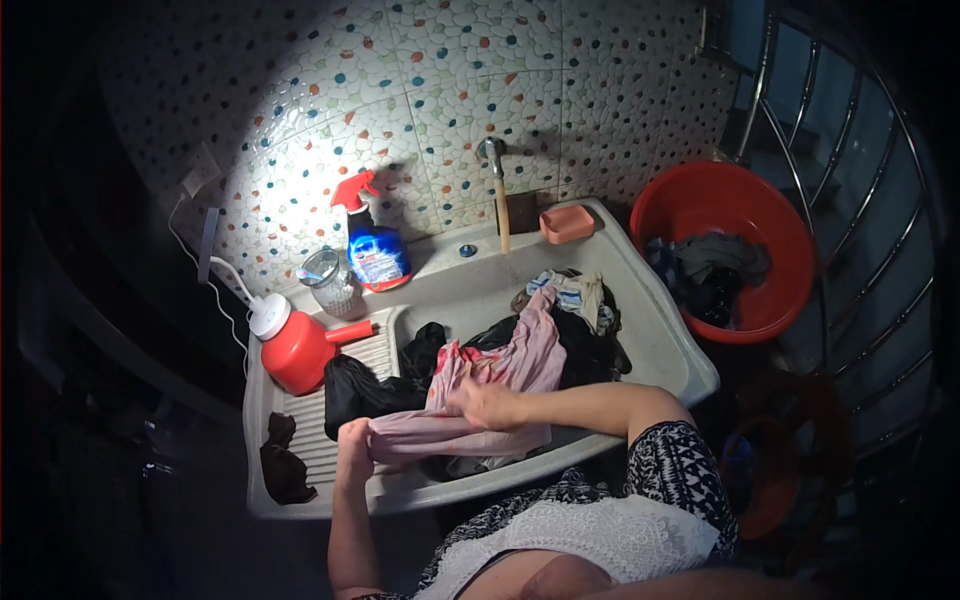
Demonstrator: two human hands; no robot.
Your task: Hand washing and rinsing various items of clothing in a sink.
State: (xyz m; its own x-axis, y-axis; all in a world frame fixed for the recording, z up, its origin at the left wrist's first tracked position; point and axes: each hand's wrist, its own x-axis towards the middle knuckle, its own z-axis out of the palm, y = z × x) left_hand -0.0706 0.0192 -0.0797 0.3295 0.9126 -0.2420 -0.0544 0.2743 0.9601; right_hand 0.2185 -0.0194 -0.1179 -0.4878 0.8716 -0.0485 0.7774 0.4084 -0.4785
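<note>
In the head view a pink garment [536, 341] with red patches lies across a pale laundry sink [660, 330]. My left hand [355, 442] is closed on one end of it, over the ribbed washboard part. My right hand [484, 401], slightly blurred, rests on or just above its middle; whether the fingers grip the cloth cannot be told. Black cloth [360, 394] lies behind and beside the pink garment. At the right of the pile is a white and blue cloth [581, 292]. A dark brown cloth [285, 461] lies at the washboard's left edge.
Along the sink's back and left stand a spray bottle [377, 251], a ribbed glass [337, 289] and a red pump bottle [296, 356]. A faucet [493, 154] is above the basin, a pink soap dish [568, 224] near it. A red tub [780, 289] with clothes stands at right, by metal railings [851, 112].
</note>
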